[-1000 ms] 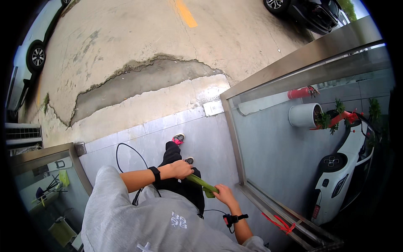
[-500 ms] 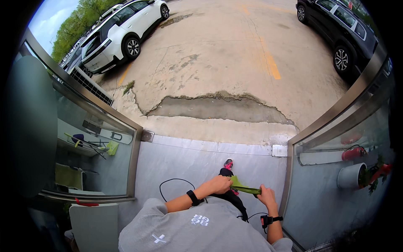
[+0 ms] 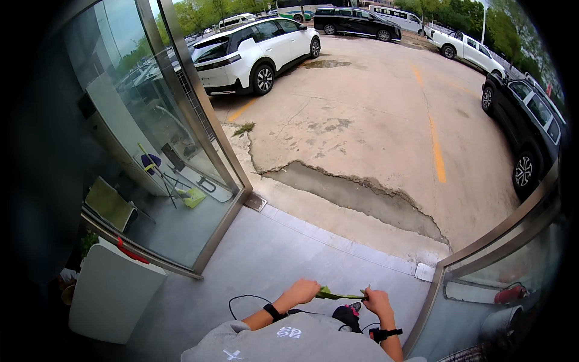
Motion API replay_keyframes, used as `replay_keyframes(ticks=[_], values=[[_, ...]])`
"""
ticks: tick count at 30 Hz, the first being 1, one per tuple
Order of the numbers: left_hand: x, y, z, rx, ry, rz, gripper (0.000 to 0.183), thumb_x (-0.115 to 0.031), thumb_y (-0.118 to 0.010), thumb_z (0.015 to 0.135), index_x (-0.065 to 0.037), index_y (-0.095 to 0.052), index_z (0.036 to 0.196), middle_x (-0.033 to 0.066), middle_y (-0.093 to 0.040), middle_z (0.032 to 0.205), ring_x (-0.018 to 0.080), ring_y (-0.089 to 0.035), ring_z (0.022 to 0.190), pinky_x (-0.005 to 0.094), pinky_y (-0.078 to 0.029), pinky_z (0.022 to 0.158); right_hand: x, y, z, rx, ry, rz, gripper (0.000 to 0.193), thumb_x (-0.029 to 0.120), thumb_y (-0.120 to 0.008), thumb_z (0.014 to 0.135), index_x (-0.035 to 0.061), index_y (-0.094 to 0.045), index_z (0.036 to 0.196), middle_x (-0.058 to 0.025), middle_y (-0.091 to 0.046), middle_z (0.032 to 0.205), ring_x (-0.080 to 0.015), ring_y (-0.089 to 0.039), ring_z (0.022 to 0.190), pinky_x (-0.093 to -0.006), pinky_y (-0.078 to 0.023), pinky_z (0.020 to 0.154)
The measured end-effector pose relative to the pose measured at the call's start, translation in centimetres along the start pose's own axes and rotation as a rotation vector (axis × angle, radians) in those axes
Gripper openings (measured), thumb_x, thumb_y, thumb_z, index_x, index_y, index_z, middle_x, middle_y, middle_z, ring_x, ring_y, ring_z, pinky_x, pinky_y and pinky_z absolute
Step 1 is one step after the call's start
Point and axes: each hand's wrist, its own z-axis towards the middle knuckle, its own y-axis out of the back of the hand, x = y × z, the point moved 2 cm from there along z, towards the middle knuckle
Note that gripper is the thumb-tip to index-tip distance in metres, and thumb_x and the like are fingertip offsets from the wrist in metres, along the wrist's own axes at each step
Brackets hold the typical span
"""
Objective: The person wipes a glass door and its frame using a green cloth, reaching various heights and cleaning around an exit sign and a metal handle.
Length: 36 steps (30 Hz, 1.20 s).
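A limp green strip, either leaf or cloth, is stretched between my hands in front of my body. Its left end is closed in the fingers of my left hand. At the other end, my right hand pinches it, and a small bit pokes up above the fingers. The strip is narrow and slightly crumpled, with lighter and darker green parts. Both wrists carry black straps. Below the strip, my shoe shows on the grey floor.
An open glass door stands at left, beside a white panel with a red strip. Another glass door is at right. Beyond the grey threshold lies broken pavement, with a white car and a dark car parked outside.
The view has tilted up and turned, bringing more parked vehicles into sight. My hands now appear lower, and the green strip looks narrower, still held at both ends.
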Motion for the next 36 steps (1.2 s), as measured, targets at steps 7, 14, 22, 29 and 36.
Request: replay_keyframes(ticks=[7, 14, 22, 29, 36], values=[[6.5, 4.0, -15.3, -0.364, 0.291, -0.049, 0.016, -0.016, -0.063, 0.080, -0.003, -0.061, 0.090, 0.0120, -0.059, 0.096, 0.0318, -0.062, 0.088, 0.0429, -0.052, 0.070, 14.1, -4.7, 5.1, -0.060, 0.183, -0.169, 0.018, 0.022, -0.065, 0.074, 0.0103, -0.057, 0.084, -0.0141, -0.062, 0.065, -0.0357, -0.063, 0.064, -0.0489, -0.049, 0.060], [11.9, 5.6, -28.0, -0.665, 0.431, -0.234, 0.011, -0.007, -0.061, 0.077, -0.003, -0.057, 0.087, 0.0133, -0.059, 0.092, 0.0323, -0.059, 0.085, 0.0421, -0.049, 0.075, 27.7, -7.9, 9.7, -0.035, 0.425, -0.096, 0.019, 0.014, -0.064, 0.074, 0.0098, -0.057, 0.092, -0.0134, -0.061, 0.063, -0.0357, -0.061, 0.060, -0.0473, -0.048, 0.056], [16.6, 5.2, -39.1, -0.728, 0.823, -0.294, 0.012, -0.013, -0.066, 0.082, -0.005, -0.059, 0.088, 0.0127, -0.059, 0.082, 0.0339, -0.060, 0.085, 0.0433, -0.048, 0.073, 39.1, -8.8, 16.4, -0.170, 0.694, 0.068, 0.015, 0.007, -0.065, 0.078, 0.0104, -0.064, 0.092, -0.0101, -0.060, 0.060, -0.0304, -0.060, 0.055, -0.0415, -0.048, 0.055], [21.3, 5.8, -47.3, -0.848, 1.239, -0.154, 0.012, -0.016, -0.069, 0.082, -0.009, -0.069, 0.092, 0.0140, -0.055, 0.096, 0.0322, -0.059, 0.092, 0.0413, -0.048, 0.074, 51.7, -12.1, 23.5, -0.224, 0.974, 0.248, 0.014, 0.008, -0.068, 0.078, 0.0075, -0.059, 0.089, -0.0074, -0.057, 0.056, -0.0268, -0.057, 0.050, -0.0378, -0.048, 0.055], [28.3, 12.0, -53.3, -0.891, 1.535, -0.017, 0.018, -0.017, -0.064, 0.089, -0.010, -0.072, 0.103, 0.0120, -0.064, 0.071, 0.0307, -0.065, 0.069, 0.0424, -0.051, 0.064, 62.6, -17.0, 29.5, -0.127, 0.922, 0.421, 0.017, 0.005, -0.070, 0.077, 0.0067, -0.058, 0.089, -0.0076, -0.060, 0.059, -0.0268, -0.062, 0.054, -0.0368, -0.049, 0.052]])
